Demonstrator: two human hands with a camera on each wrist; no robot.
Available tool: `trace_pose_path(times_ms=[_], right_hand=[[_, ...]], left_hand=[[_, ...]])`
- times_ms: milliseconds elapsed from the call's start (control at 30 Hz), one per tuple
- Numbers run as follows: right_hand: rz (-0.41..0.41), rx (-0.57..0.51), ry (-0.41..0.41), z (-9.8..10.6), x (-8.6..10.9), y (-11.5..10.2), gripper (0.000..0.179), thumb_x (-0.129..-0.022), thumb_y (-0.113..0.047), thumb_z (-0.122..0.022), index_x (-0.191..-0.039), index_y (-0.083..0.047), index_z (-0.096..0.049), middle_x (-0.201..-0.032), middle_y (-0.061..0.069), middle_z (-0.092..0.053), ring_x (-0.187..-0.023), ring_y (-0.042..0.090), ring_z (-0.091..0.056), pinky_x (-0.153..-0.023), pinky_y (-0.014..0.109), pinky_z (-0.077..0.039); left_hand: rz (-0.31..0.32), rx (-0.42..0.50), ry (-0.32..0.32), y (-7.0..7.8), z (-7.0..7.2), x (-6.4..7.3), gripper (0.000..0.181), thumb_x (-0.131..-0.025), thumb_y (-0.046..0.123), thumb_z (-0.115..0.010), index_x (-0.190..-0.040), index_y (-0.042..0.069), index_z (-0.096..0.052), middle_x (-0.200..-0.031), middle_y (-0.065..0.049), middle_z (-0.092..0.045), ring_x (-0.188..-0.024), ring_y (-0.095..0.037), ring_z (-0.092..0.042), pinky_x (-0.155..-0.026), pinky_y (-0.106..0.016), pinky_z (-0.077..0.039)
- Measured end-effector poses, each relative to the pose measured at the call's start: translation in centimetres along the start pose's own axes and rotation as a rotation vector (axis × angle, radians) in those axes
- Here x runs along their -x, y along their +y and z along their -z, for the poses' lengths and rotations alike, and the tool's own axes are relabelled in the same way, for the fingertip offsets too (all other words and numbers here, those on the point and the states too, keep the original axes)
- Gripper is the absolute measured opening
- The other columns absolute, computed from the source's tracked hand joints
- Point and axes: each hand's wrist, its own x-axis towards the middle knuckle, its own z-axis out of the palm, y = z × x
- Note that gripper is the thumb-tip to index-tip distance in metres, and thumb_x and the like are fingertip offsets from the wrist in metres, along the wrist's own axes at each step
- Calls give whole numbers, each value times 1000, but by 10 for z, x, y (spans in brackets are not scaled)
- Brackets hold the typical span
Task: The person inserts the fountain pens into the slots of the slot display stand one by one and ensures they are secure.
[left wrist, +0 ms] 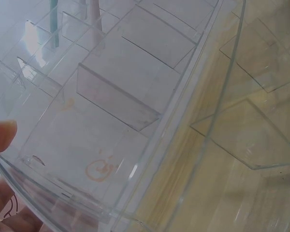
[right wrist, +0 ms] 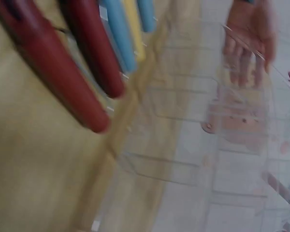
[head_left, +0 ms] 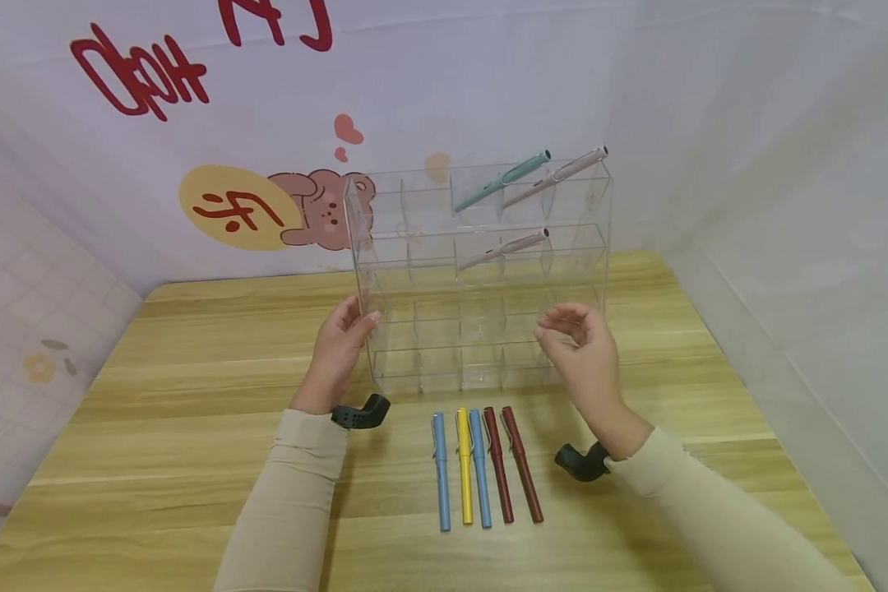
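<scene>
A clear acrylic pen rack (head_left: 438, 349) with tiers of small compartments stands upright on the table. My left hand (head_left: 336, 345) grips its left side panel; in the left wrist view the thumb (left wrist: 2, 137) is on one face and the fingers behind. At the rack's lower right, my right hand (head_left: 585, 345) has loosely bent fingers and holds nothing. In the top tier lean a teal pen (head_left: 503, 180) and a pale pink pen (head_left: 557, 176). A pale pen (head_left: 505, 249) slants in the tier below.
Before the rack lie two blue pens (head_left: 441, 469) (head_left: 479, 467), a yellow pen (head_left: 464, 464) and two dark red pens (head_left: 498, 463) (head_left: 522, 463). Black wrist mounts (head_left: 363, 413) (head_left: 583, 462) jut inward. Behind the wooden table (head_left: 192, 395) hangs a printed cloth (head_left: 488, 74).
</scene>
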Motion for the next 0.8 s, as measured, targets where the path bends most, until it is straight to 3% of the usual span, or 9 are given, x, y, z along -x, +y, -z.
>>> trace_pose_path(times_ms=[167,367,533,800], right_hand=[[-55,82,-89,0,17,11,32,-87,4,-66,-115,5,-51,-112,20,-58,-96,5,-61,-73,15,-51],[-100,189,-173,0,31,27,32,-87,3,-66,-115,4,-53,-113,20,-60,-100,18,-63,-75,17,-51],[-109,257,-267,3,37,33,34,-85,3,-68,-116,6,-54,-116,21,-60,-102,30,-63,-78,25,-53],[-150,347,-403,2,44,37,37,-86,-1,-70,-119,6,-55,-113,22,-60,-99,30,-63,-81,36,-55]], left_hand=[[0,1,0,0,0,0,56,-99,25,-55,-150,15,-34,-149,-7,-40,-138,-19,-35,-111,-45,-30],[0,-5,1,0,0,0,55,-100,24,-54,-150,16,-34,-150,-7,-39,-138,-19,-35,-111,-44,-30],[2,-7,1,0,0,0,55,-100,24,-54,-150,17,-34,-150,-5,-39,-138,-18,-34,-111,-45,-29],[-5,-1,-3,-1,0,1,55,-99,26,-55,-150,16,-35,-149,-6,-40,-137,-19,-36,-111,-46,-30]])
